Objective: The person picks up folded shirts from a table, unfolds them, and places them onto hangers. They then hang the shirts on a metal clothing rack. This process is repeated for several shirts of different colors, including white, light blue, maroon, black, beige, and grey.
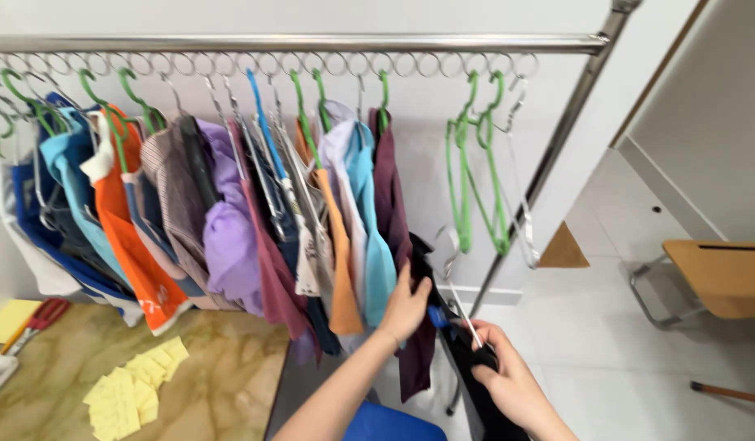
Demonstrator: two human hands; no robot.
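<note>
A metal clothes rail (312, 42) carries several garments on green, blue and wire hangers. My left hand (406, 306) presses against a dark black garment (422, 343) that hangs low below the maroon shirt (388, 188). My right hand (508, 371) grips the lower part of the same black garment, with a thin wire hanger (452, 273) and a small blue piece (437, 317) between the two hands. Its hook is off the rail.
Empty green hangers (475, 180) hang at the rail's right end. A marbled table (149, 367) at the lower left holds yellow sticky notes (132, 388) and red scissors (38, 318). A wooden chair (720, 273) stands at the right on the white tile floor.
</note>
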